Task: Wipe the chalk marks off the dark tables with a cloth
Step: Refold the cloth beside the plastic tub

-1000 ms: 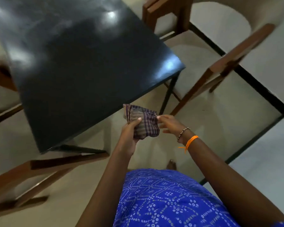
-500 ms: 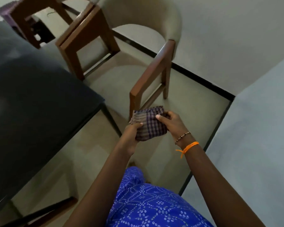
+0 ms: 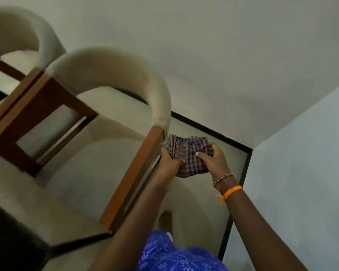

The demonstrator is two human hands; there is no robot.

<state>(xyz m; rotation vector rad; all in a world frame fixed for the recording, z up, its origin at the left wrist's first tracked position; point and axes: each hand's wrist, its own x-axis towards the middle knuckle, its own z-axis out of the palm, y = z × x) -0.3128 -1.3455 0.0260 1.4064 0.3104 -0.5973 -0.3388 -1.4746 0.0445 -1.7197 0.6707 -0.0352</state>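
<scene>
A folded purple checked cloth point(image 3: 192, 153) is held in front of me, above the floor, between both hands. My left hand point(image 3: 169, 165) grips its left edge with the thumb on top. My right hand point(image 3: 213, 159) grips its right side, fingers curled over the top. Only a dark corner of the table point(image 3: 10, 237) shows at the bottom left, well away from the cloth. No chalk marks are visible.
A cream chair with a curved back point(image 3: 114, 75) and wooden arms point(image 3: 133, 178) stands just left of my hands. A second similar chair point(image 3: 18, 32) is behind it. Walls point(image 3: 301, 173) close in on the right, and my bare foot point(image 3: 165, 220) is on the floor.
The view has swung right, away from the dark table toward the chairs and the wall corner. Both hands kept hold of the cloth, which now sits beside the chair's wooden arm.
</scene>
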